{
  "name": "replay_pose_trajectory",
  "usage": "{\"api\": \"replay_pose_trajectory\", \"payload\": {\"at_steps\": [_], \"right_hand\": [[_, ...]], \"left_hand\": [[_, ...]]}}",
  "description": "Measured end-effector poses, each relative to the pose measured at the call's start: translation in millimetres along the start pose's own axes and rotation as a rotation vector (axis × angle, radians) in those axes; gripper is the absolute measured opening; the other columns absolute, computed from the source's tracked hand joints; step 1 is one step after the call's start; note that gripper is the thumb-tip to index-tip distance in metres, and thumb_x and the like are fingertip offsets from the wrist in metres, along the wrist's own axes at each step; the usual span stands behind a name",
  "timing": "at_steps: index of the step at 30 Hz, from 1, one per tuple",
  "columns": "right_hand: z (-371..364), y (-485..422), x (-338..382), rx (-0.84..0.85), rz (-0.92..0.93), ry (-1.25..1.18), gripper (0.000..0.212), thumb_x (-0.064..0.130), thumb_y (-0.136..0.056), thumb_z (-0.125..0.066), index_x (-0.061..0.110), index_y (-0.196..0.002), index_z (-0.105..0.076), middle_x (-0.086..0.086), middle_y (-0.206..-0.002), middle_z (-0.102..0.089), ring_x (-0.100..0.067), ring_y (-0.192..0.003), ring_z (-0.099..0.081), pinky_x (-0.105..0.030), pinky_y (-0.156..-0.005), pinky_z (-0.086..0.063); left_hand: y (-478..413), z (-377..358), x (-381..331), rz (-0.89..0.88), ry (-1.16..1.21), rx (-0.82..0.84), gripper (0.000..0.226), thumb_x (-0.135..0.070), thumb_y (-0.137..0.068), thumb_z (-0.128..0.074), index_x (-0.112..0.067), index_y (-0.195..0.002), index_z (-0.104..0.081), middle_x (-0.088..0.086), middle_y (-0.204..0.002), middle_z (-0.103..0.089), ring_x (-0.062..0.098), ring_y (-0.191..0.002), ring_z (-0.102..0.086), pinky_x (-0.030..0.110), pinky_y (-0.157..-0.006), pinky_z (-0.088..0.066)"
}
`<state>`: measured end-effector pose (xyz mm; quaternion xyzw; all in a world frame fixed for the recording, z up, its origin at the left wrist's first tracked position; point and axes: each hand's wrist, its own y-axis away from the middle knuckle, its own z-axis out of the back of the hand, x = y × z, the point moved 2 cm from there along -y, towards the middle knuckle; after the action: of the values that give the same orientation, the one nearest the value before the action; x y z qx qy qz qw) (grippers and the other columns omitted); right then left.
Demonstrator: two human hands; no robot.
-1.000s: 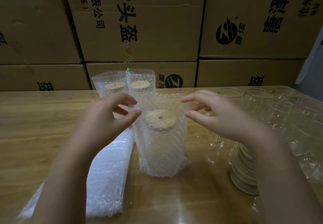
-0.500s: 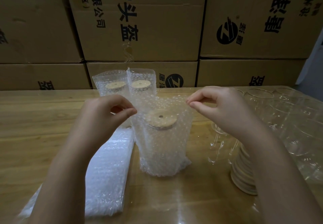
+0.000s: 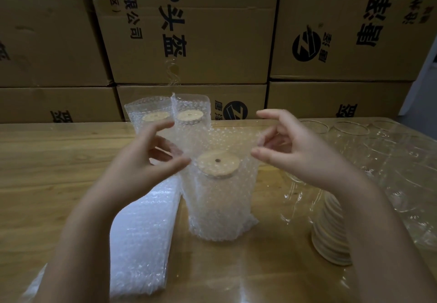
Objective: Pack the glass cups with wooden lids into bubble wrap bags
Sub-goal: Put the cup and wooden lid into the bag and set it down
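A glass cup with a wooden lid (image 3: 218,165) stands upright inside a bubble wrap bag (image 3: 220,208) at the middle of the table, and the bag's top is open. My left hand (image 3: 146,161) hovers at the bag's upper left edge with fingers spread and the thumb tip close to the wrap. My right hand (image 3: 293,149) is at the upper right edge, fingers spread apart, thumb tip near the wrap. Neither hand plainly grips anything. Two more bagged cups (image 3: 190,116) stand just behind.
A flat pile of bubble wrap bags (image 3: 142,243) lies at the left of the cup. A stack of wooden lids (image 3: 331,236) and several bare glass cups (image 3: 350,129) sit at the right. Cardboard cartons (image 3: 189,31) wall off the wooden table's (image 3: 47,172) far edge.
Both hands pinched the bag's top corners half a second ago. Their fingers have now spread apart and let the wrap go. The bagged cup stays in place.
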<state>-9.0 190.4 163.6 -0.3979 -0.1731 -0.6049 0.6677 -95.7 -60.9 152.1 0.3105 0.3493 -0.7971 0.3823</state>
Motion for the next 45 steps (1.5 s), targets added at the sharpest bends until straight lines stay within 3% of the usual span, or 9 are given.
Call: {"api": "replay_pose_trajectory", "payload": {"at_steps": [3,8,15,19,24,27,33,39,45], "right_hand": [[-7,1,-10,0.278,-0.115,0.052,0.125,0.078,-0.041,-0.07,0.055,-0.143,-0.002,0.029,-0.122,-0.047,0.012,-0.098,-0.055,-0.021,-0.091,-0.048],[-29,0,-25,0.487,-0.202,0.131,0.13,0.074,-0.043,-0.072,0.052,-0.144,0.006,0.015,-0.149,-0.035,0.01,-0.112,-0.042,-0.023,-0.102,-0.034],[-45,-9,-26,0.37,-0.123,-0.001,0.095,0.073,-0.049,-0.074,0.07,-0.127,-0.02,0.058,-0.104,-0.037,0.028,-0.095,-0.043,-0.001,-0.073,-0.035],[-47,-11,-24,0.289,-0.146,-0.056,0.063,0.067,-0.054,-0.075,0.08,-0.096,-0.031,0.055,-0.098,-0.047,0.03,-0.092,-0.046,-0.003,-0.07,-0.039],[-48,-13,-30,0.232,-0.145,-0.053,0.099,0.075,-0.045,-0.072,0.053,-0.131,-0.03,0.037,-0.122,-0.043,0.005,-0.112,-0.047,-0.014,-0.082,-0.039],[-52,-13,-25,0.227,-0.1,-0.051,0.116,0.077,-0.044,-0.073,0.052,-0.142,-0.016,0.049,-0.118,-0.03,0.02,-0.104,-0.038,-0.004,-0.074,-0.029],[-57,-13,-19,0.2,-0.086,-0.009,0.088,0.073,-0.051,-0.073,0.053,-0.125,-0.031,0.044,-0.103,-0.051,0.025,-0.091,-0.049,-0.005,-0.065,-0.043],[-62,-16,-27,0.105,-0.155,-0.067,0.089,0.073,-0.052,-0.071,0.04,-0.127,-0.036,0.026,-0.117,-0.054,0.006,-0.1,-0.057,-0.019,-0.078,-0.048],[-75,-17,-26,-0.05,-0.224,-0.22,0.081,0.065,-0.055,-0.073,0.04,-0.124,-0.039,0.032,-0.113,-0.051,0.009,-0.101,-0.053,-0.016,-0.076,-0.042]], "left_hand": [[1,-6,12,0.098,-0.062,0.267,0.079,-0.076,-0.047,-0.073,-0.067,-0.116,-0.036,-0.021,-0.116,-0.059,-0.004,-0.102,-0.059,0.027,-0.085,-0.053],[-4,-26,18,0.062,-0.054,0.304,0.064,-0.073,-0.043,-0.075,-0.073,-0.099,-0.044,-0.031,-0.11,-0.061,-0.001,-0.105,-0.059,0.034,-0.092,-0.052],[-9,-32,19,-0.009,0.091,0.195,0.052,-0.057,-0.054,-0.077,-0.048,-0.103,-0.062,-0.022,-0.101,-0.069,0.002,-0.093,-0.067,0.031,-0.084,-0.056],[-9,-34,20,0.012,0.133,0.133,0.044,-0.054,-0.056,-0.074,-0.034,-0.095,-0.068,-0.016,-0.093,-0.072,0.005,-0.085,-0.068,0.023,-0.076,-0.053],[-11,-38,17,0.006,0.147,0.122,0.035,-0.05,-0.061,-0.073,-0.032,-0.09,-0.069,-0.015,-0.089,-0.072,0.006,-0.081,-0.068,0.014,-0.068,-0.051],[-12,-39,16,-0.002,0.174,0.12,0.034,-0.049,-0.06,-0.073,-0.029,-0.088,-0.071,-0.009,-0.089,-0.073,0.013,-0.081,-0.069,0.029,-0.077,-0.056],[-13,-41,18,-0.004,0.196,0.089,0.035,-0.052,-0.059,-0.071,-0.03,-0.087,-0.073,-0.005,-0.09,-0.073,0.021,-0.085,-0.069,0.044,-0.085,-0.056],[-17,-61,31,0.109,0.379,-0.045,0.022,-0.042,-0.08,-0.065,-0.021,-0.078,-0.071,-0.006,-0.073,-0.07,0.007,-0.071,-0.066,0.021,-0.062,-0.053],[-21,-98,46,0.344,0.489,-0.226,0.043,-0.04,-0.096,-0.052,0.0,-0.093,-0.067,0.023,-0.096,-0.068,0.036,-0.091,-0.065,0.049,-0.083,-0.051]]}}
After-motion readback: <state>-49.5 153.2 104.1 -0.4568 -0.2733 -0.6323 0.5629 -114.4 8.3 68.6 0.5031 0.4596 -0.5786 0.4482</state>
